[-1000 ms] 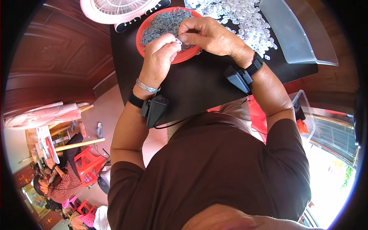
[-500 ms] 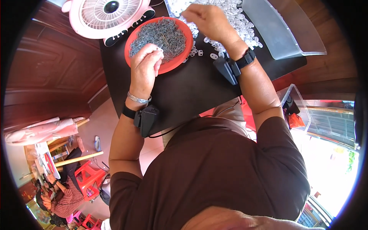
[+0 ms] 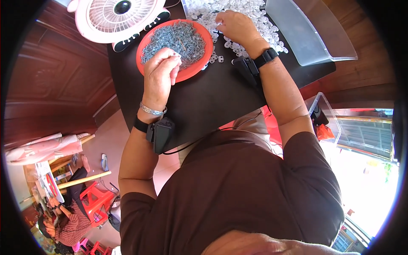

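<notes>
My left hand (image 3: pixel 161 72) is over the near rim of a round red-orange basin (image 3: pixel 208 53) filled with small grey screws (image 3: pixel 174 40). Its fingers pinch a small white plastic piece (image 3: pixel 175 54) with a dark hole. My right hand (image 3: pixel 239 29) is bent down at a heap of small white two-holed plastic pieces (image 3: pixel 272 34), beyond and right of the basin. Thumb and fingertips come together there at the heap's left part; whatever they hold is too small to make out. A thin tan sliver lies on the screws.
A pink-and-white fan (image 3: pixel 121 19) stands left of the basin. Right of the heap lies a translucent plastic bin (image 3: pixel 304 38). The dark table (image 3: pixel 204 102) ends close to my body, where a black cable runs. At the lower left, another person in a striped shirt (image 3: pixel 76 223) sits near red stools.
My right hand has come down from above the heap, its fingertips now lower and a little to the right. My left hand keeps its pinch on the white piece over the basin.
</notes>
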Motion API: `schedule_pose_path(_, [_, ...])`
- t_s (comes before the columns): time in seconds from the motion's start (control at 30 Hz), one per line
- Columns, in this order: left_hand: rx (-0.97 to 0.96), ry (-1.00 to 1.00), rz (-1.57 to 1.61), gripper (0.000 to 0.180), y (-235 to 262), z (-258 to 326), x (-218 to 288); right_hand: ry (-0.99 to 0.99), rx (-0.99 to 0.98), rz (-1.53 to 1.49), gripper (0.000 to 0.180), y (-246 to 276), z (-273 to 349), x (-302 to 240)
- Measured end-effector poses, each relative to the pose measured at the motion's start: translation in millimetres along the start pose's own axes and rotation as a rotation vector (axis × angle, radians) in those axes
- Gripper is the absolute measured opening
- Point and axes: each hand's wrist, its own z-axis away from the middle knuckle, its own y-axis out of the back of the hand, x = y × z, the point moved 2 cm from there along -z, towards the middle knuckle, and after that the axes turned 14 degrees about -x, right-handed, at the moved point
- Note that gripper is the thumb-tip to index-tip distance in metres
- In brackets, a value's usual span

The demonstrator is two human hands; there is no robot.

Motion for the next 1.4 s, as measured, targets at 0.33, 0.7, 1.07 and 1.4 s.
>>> schedule_pose_path(0.33, [0.012, 0.004, -0.075, 0.018, 0, 0, 0, 0.122, -0.002, -0.546, 0.023, 8, -2, -2])
schedule_pose_path(0.7, [0.067, 0.033, 0.025, 0.017, 2, 0, 0, 0.143, -0.061, -0.873, 0.020, 23, 7, -23])
schedule_pose_path(1.07, [0.076, 0.033, 0.024, 0.019, 0, 1, 0, 0.366, -0.296, -1.395, 0.019, 28, 27, -75])
schedule_pose_path(1.4, [0.047, -0.068, 0.128, 0.020, 1, 0, -2, 0.424, -0.330, -1.314, 0.019, 26, 32, -85])
